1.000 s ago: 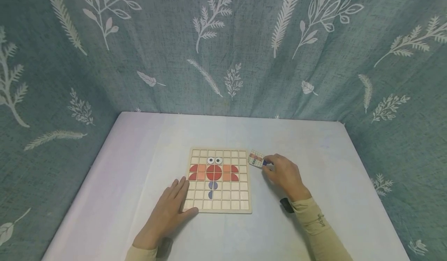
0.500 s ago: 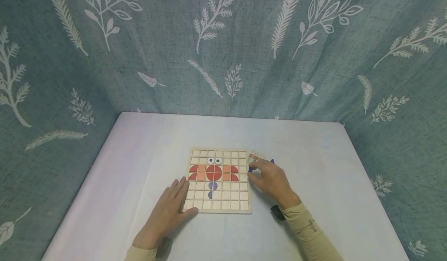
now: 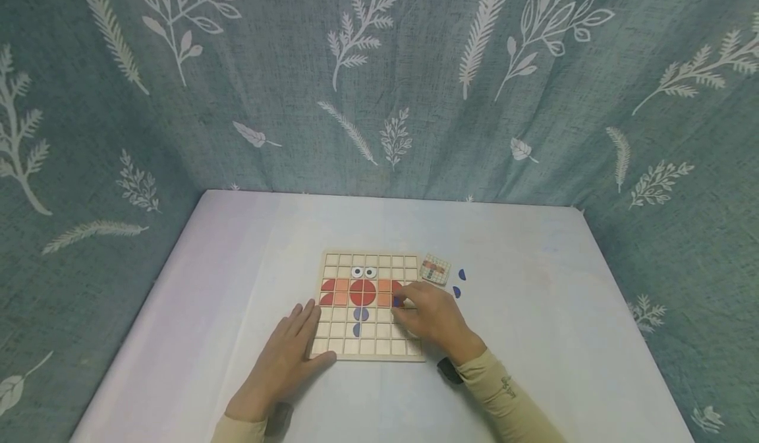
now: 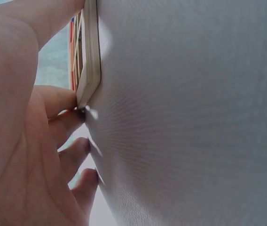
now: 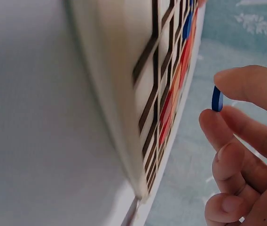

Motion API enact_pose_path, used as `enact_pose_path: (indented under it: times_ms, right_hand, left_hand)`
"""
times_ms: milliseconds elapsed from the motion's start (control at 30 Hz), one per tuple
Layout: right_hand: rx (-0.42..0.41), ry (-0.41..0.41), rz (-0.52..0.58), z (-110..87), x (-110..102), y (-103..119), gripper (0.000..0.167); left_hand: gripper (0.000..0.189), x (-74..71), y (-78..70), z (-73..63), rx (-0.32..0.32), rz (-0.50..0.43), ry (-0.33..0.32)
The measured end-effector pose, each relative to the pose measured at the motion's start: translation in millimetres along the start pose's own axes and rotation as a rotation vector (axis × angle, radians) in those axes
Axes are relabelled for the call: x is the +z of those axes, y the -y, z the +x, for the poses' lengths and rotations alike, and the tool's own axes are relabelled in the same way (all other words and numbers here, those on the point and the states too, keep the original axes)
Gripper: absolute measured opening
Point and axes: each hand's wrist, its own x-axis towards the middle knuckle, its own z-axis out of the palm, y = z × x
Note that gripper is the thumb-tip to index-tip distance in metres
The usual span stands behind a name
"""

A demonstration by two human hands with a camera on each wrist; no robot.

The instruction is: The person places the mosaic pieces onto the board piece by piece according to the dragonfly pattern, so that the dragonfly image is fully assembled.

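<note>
A square wooden grid board [image 3: 384,348] lies on the table, bearing red, orange and blue pieces and two eye pieces [image 3: 364,272]. In the head view my left hand [image 3: 281,357] rests at its lower left corner, fingers extended along the left side and thumb at the front edge. The left wrist view has those fingers against the board's pale rim [image 4: 92,61]. My right hand [image 3: 439,318] is over the board's right part, pinching a small blue piece [image 5: 217,99] between thumb and fingertip. In the right wrist view this piece appears clear of the grid, seen edge-on.
A small pattern card [image 3: 436,269] lies by the board's upper right corner. Two loose blue half-circle pieces [image 3: 462,275] are on the white table [image 3: 522,252] to the right of it. A teal leaf-patterned curtain [image 3: 284,87] surrounds the back and sides.
My right hand has moved left from beside the card to over the board, carrying the blue piece. The card and two loose blue pieces are now uncovered. My left hand has stayed put.
</note>
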Motion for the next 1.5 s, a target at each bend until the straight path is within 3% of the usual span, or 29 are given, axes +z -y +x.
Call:
enact_pose_path:
  times_ms: [400,567,933,1500]
  right_hand:
    - [-0.055,-0.013,0.024,4.4,13,19,0.020]
    - [-0.036,0.001,0.025,4.3,16,24,0.020]
    - [-0.001,0.055,-0.026,5.7,18,33,0.020]
    - [0.056,0.207,-0.033,9.4,19,40,0.019]
  left_hand:
    - [0.089,1.4,0.7,-0.1,0.000,0.003,-0.004]
    - [0.089,2.1,1.2,-0.5,0.004,0.002,-0.012]
    - [0.089,1.8,1.5,-1.1,0.013,-0.001,-0.022]
    - [0.089,1.3,1.8,-0.2,0.011,0.011,-0.012]
